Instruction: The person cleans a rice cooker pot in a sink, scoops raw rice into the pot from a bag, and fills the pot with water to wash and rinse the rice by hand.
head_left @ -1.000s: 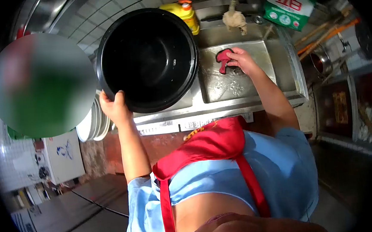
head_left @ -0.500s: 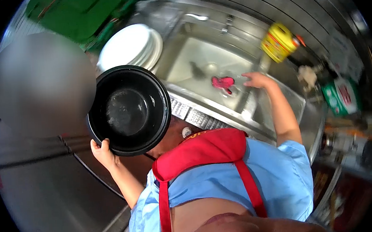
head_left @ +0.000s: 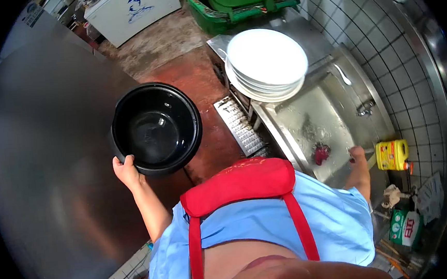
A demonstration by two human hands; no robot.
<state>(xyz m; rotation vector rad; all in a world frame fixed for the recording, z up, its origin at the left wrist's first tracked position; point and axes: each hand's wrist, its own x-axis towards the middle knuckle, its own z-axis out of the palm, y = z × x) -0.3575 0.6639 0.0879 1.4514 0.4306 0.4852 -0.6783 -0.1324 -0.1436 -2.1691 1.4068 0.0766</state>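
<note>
My left hand (head_left: 128,172) grips the near-left rim of a black basin (head_left: 155,128), tilted so that its wet inside shows. On the right, my right hand (head_left: 357,156) is over the near end of the metal sink (head_left: 281,138); its fingers are too small and blurred to read. Beside it, a dark red cloth or glove (head_left: 321,154) lies in the shallow water of the sink. A stack of white plates (head_left: 267,58) stands at the sink's far-left corner, under the edge of a metal counter.
A green bin (head_left: 255,2) stands behind the plates, and a white chest freezer (head_left: 132,13) is at the back. A yellow bottle (head_left: 391,154) and a green-and-white package (head_left: 404,227) stand right of the sink. A large metal surface (head_left: 48,152) fills the left.
The view has turned left, so the sink and plates now appear further right and the freezer shows. My left hand still holds the basin. My right hand has come down lower by the sink.
</note>
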